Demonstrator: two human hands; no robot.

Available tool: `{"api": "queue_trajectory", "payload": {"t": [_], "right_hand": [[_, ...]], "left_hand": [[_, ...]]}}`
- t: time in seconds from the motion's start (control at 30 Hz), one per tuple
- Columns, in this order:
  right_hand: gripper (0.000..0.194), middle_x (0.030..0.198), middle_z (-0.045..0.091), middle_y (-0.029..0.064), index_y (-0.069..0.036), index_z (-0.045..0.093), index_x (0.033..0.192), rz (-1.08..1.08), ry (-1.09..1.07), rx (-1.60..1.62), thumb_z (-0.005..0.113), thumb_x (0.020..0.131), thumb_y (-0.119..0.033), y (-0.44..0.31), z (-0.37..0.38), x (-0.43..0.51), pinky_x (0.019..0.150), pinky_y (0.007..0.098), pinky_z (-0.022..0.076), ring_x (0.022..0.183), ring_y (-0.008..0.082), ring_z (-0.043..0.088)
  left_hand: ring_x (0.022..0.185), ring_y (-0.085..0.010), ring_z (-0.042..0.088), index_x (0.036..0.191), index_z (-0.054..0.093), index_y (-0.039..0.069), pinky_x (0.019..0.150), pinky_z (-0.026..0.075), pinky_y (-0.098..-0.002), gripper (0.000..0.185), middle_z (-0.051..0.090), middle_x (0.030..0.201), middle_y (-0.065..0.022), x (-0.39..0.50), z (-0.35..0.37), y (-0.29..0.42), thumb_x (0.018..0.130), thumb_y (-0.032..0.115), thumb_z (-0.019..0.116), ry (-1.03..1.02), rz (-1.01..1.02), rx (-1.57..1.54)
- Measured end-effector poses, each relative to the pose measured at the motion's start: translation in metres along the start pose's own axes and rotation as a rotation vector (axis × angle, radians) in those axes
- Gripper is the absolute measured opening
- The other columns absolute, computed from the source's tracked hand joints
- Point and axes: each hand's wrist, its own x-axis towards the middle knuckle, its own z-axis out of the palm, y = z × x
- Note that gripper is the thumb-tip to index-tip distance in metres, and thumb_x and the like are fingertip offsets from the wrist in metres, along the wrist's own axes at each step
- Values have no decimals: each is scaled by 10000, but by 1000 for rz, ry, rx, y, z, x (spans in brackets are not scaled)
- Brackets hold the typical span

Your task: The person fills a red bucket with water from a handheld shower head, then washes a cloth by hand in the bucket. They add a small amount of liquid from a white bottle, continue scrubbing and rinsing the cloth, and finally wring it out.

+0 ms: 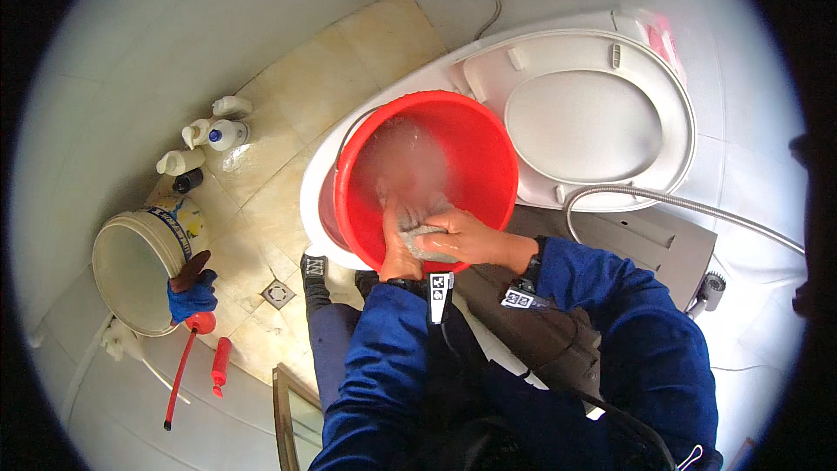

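Observation:
A red plastic bucket (484, 163) rests tilted on the bowl rim of a toilet, with cloudy water at its bottom. My left hand (399, 242) and my right hand (458, 235) are together over the bucket's near side. Between them is a wet grey cloth (425, 240), bunched up. My right hand's fingers close over it, and my left hand grips it from the other side. Part of the cloth hangs towards the water; its lower end is hard to make out.
The toilet lid (582, 124) stands raised. A metal hose (680, 199) curves at the right. Several bottles (229, 135) stand by the wall. A white paint bucket (163, 229) with a blue glove (191, 297) on its rim, a red plunger (199, 322) and a floor drain (278, 294) are at the left.

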Motion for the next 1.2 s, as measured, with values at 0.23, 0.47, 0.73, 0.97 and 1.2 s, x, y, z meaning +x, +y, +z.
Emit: {"api": "queue_trajectory", "payload": {"t": [0.23,0.47,0.73,0.97,1.2], "right_hand": [[344,622,555,228,-21,610,655,-199,550,-248,555,733,-351,30,34,41,552,439,455,589,377,586],[416,657,622,169,-51,664,669,-26,328,-937,489,750,-420,37,-29,107,608,472,486,636,349,622],[416,956,625,203,-39,654,923,417,464,-769,485,818,-405,82,-66,135,789,447,470,925,340,599],[327,999,605,225,-23,629,980,253,290,-535,563,761,-257,180,-43,187,820,435,453,953,335,590],[260,927,629,204,-11,646,907,-64,52,-614,600,704,-166,257,1,203,757,429,477,878,319,617]], "left_hand": [[1040,-273,510,1206,457,71,898,408,-389,389,520,1161,-102,4,-9,1,883,286,441,99,44,30],[995,-236,559,1139,499,80,837,464,-411,311,565,1097,-82,-11,-8,0,922,260,368,367,83,336],[1087,-283,441,1275,383,80,866,426,-406,451,380,1288,-97,-16,-22,24,910,337,447,441,92,338],[1060,-243,453,1215,434,87,838,445,-380,378,420,1225,-68,-34,-26,23,900,287,499,333,79,512],[1049,-219,473,1158,484,78,855,448,-379,282,456,1144,-52,-39,-20,24,916,222,479,295,4,497]]}}
